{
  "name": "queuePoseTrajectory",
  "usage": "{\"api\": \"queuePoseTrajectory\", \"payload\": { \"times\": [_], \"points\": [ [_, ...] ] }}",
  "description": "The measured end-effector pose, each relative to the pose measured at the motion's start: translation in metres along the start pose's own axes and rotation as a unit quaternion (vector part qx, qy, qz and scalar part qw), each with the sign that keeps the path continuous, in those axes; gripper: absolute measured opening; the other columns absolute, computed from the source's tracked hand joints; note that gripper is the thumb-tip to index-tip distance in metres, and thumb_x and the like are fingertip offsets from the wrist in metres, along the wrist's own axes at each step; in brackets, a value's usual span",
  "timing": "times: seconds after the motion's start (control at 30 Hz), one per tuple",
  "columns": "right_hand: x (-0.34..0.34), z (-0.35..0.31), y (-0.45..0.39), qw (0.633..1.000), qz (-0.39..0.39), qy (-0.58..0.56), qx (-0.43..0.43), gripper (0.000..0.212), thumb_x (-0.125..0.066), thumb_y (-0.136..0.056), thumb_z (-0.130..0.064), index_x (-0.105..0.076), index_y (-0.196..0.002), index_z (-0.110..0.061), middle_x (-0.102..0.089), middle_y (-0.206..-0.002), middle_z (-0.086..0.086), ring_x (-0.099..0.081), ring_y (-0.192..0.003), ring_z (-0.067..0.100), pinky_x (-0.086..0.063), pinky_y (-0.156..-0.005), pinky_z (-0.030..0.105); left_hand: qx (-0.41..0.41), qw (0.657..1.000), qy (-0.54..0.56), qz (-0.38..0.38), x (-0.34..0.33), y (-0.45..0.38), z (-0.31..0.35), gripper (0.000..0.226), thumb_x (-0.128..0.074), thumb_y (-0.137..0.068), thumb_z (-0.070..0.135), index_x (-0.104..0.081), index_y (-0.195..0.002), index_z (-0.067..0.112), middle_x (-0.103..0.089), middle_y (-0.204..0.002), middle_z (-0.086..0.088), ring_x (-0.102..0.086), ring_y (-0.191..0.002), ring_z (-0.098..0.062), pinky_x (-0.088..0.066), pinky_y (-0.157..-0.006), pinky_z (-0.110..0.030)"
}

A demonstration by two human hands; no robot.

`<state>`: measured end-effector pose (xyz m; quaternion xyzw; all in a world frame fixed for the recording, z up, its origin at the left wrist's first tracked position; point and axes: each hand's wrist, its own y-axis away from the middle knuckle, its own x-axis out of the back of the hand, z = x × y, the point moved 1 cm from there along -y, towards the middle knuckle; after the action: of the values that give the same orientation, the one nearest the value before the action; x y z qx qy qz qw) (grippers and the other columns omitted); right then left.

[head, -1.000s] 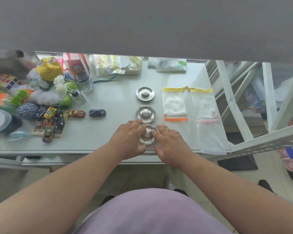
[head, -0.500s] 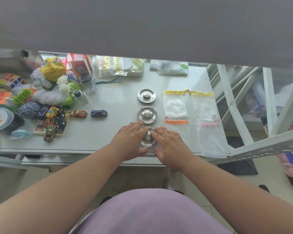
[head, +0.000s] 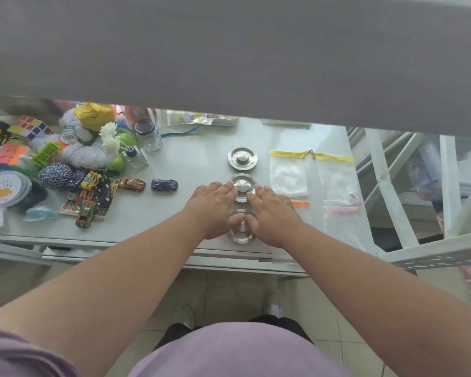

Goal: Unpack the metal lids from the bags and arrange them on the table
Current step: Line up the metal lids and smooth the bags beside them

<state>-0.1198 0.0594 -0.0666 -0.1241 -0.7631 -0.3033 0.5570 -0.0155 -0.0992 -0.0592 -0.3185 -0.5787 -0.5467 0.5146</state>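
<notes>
- Three metal lids in a row: far lid (head: 242,158) beyond the fingers, middle lid (head: 242,186) at the fingertips, near lid (head: 241,232) between the two palms.
- Two hands: left hand (head: 214,206), right hand (head: 272,213).
- Four mesh bags right of the fingers: two yellow-edged (head: 288,172) (head: 336,175), one orange-edged (head: 301,204), one pink-edged (head: 343,221).
- Two loose toy cars left of the fingers: orange (head: 132,184), dark blue (head: 164,184).
- One glass jar (head: 148,136).

The person wears a pale lilac short-sleeved top (head: 237,352); its soft fabric fills the view at six o'clock, and a sleeve edge (head: 25,355) shows at about seven o'clock. Both forearms are bare, with no watch, ring or bracelet visible on the left hand (head: 212,205) or the right hand (head: 273,213). Below are dark trousers (head: 177,331) and light grey shoes (head: 273,302).
</notes>
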Motion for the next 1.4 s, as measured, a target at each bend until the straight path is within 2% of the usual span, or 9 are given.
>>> {"api": "queuePoseTrajectory", "payload": {
  "times": [0.2, 0.3, 0.37, 0.57, 1.13, 1.27, 1.33, 1.4],
  "points": [
    [0.001, -0.002, 0.022, 0.998, 0.04, -0.031, 0.034, 0.069, -0.045, -0.101, -0.049, -0.029, -0.162, -0.022, -0.02, -0.174, 0.007, -0.015, -0.161, 0.027, -0.014, -0.127, 0.05, -0.022, 0.999, 0.015, 0.026, -0.003, 0.019, -0.002, 0.085, -0.042, -0.098, 0.069, -0.028, -0.166, 0.021, -0.024, -0.176, -0.001, -0.024, -0.159, -0.025, -0.021, -0.127, -0.049],
    [-0.009, -0.001, 0.043, 0.996, 0.047, 0.001, 0.082, 0.062, -0.05, -0.099, -0.045, -0.039, -0.158, -0.027, -0.027, -0.172, 0.006, -0.023, -0.159, 0.028, -0.02, -0.126, 0.053, -0.023, 0.999, -0.006, 0.027, -0.015, 0.037, -0.006, 0.079, -0.049, -0.099, 0.06, -0.031, -0.165, 0.021, -0.025, -0.176, -0.001, -0.025, -0.16, -0.025, -0.019, -0.127, -0.046],
    [-0.016, -0.001, 0.047, 0.995, 0.035, 0.024, 0.095, 0.061, -0.05, -0.098, -0.043, -0.04, -0.157, -0.029, -0.029, -0.171, 0.006, -0.025, -0.158, 0.028, -0.022, -0.125, 0.053, -0.007, 1.0, 0.001, 0.019, -0.022, 0.042, -0.008, 0.077, -0.049, -0.1, 0.059, -0.033, -0.164, 0.02, -0.026, -0.176, -0.002, -0.026, -0.159, -0.026, -0.019, -0.127, -0.048],
    [-0.023, 0.0, 0.044, 0.996, 0.034, 0.021, 0.077, 0.063, -0.05, -0.1, -0.04, -0.034, -0.16, -0.032, -0.03, -0.17, 0.007, -0.027, -0.157, 0.028, -0.023, -0.125, 0.052, -0.003, 0.999, 0.03, 0.017, -0.031, 0.041, -0.006, 0.071, -0.045, -0.103, 0.058, -0.035, -0.164, 0.022, -0.027, -0.175, 0.0, -0.025, -0.159, -0.025, -0.02, -0.127, -0.048],
    [-0.033, 0.002, 0.051, 0.997, 0.049, -0.005, 0.059, 0.064, -0.051, -0.1, -0.038, -0.032, -0.16, -0.033, -0.031, -0.17, 0.007, -0.023, -0.158, 0.027, -0.02, -0.124, 0.052, -0.003, 0.999, 0.031, 0.009, -0.029, 0.045, -0.002, 0.068, -0.042, -0.104, 0.056, -0.034, -0.163, 0.024, -0.028, -0.175, 0.002, -0.025, -0.159, -0.024, -0.021, -0.127, -0.05],
    [-0.028, 0.003, 0.064, 0.995, 0.069, -0.046, 0.057, 0.067, -0.055, -0.1, -0.037, -0.032, -0.162, -0.03, -0.033, -0.169, 0.008, -0.027, -0.157, 0.027, -0.025, -0.123, 0.054, 0.002, 0.996, 0.088, 0.03, -0.026, 0.057, -0.005, 0.071, -0.04, -0.1, 0.059, -0.038, -0.162, 0.023, -0.033, -0.173, 0.0, -0.029, -0.157, -0.025, -0.024, -0.126, -0.051],
    [-0.015, 0.002, 0.079, 0.991, 0.094, -0.082, 0.055, 0.064, -0.058, -0.099, -0.034, -0.038, -0.159, -0.027, -0.037, -0.167, 0.008, -0.031, -0.156, 0.028, -0.029, -0.121, 0.055, -0.003, 0.985, 0.155, 0.074, -0.016, 0.071, -0.003, 0.069, -0.042, -0.098, 0.057, -0.046, -0.158, 0.022, -0.042, -0.168, 0.0, -0.035, -0.154, -0.024, -0.028, -0.125, -0.051],
    [0.012, -0.005, 0.099, 0.977, 0.136, -0.151, 0.06, 0.059, -0.061, -0.099, -0.032, -0.046, -0.156, -0.027, -0.039, -0.166, 0.003, -0.034, -0.154, 0.023, -0.032, -0.121, 0.05, -0.021, 0.964, 0.23, 0.13, 0.008, 0.085, 0.003, 0.061, -0.048, -0.099, 0.051, -0.053, -0.154, 0.023, -0.049, -0.162, 0.005, -0.04, -0.15, -0.017, -0.033, -0.124, -0.046]
  ]
}}
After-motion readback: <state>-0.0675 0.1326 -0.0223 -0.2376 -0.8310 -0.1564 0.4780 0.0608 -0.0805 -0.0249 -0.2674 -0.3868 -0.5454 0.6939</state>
